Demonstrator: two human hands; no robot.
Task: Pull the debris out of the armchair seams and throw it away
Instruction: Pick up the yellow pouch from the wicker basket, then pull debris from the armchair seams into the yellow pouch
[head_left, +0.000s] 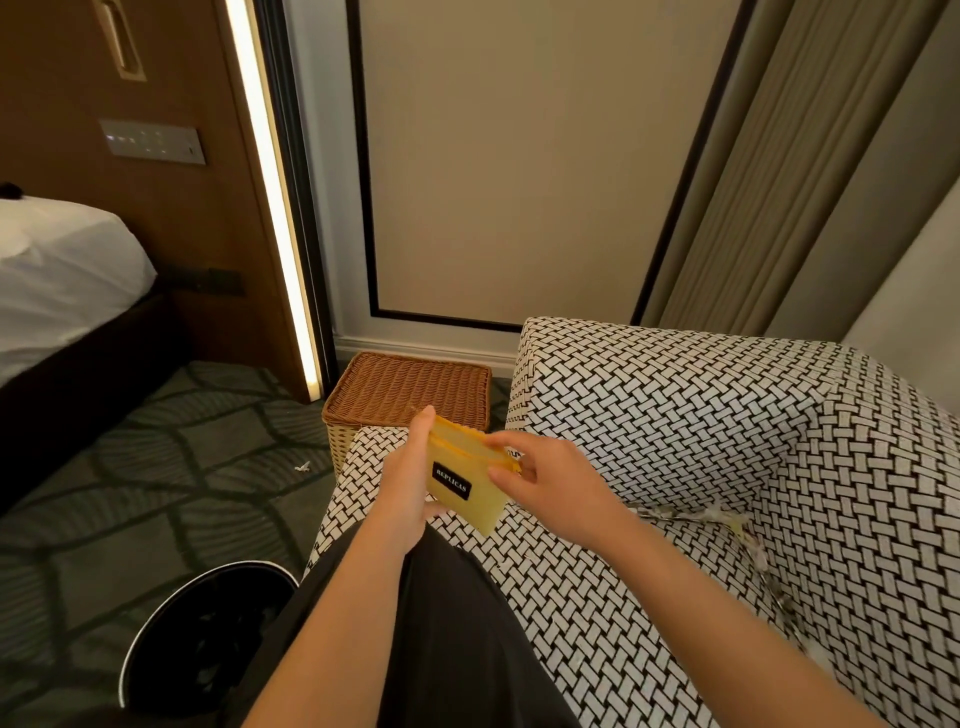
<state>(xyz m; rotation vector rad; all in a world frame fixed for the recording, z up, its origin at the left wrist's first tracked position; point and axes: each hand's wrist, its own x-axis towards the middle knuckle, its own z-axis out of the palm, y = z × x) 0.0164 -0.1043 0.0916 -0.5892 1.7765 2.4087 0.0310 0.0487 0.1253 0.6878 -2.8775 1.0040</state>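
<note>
Holding a yellow zip pouch (470, 460) with a black label reading "REPLICAS", I have both hands on it, above the front left part of the armchair (675, 405) seat. My left hand (408, 488) grips the pouch's left end, thumb stretched up along its edge and the other fingers curled behind it. My right hand (556, 483) pinches the right end, by the zip, between thumb and forefinger; the remaining fingers are loosely bent beside it.

Debris (696, 515) lies in the armchair, well to the right of my hands: pale crumpled scraps and a small yellowish bit stuck along the seam where the seat cushion meets the back and the right arm, with more trailing down that seam toward me. The upholstery is a black-and-white woven pattern. My dark clothing (452, 623) covers the seat's near left edge.

Just beside the armchair's left arm a wicker basket (410, 389) stands against the wall. A round black bin (208, 639) sits on the patterned carpet (156, 493) by my left forearm, and one small white scrap (302, 466) lies on the carpet near the basket. Farther left is a bed (57, 270) with white linen; a curtain (769, 182) hangs behind the armchair.
</note>
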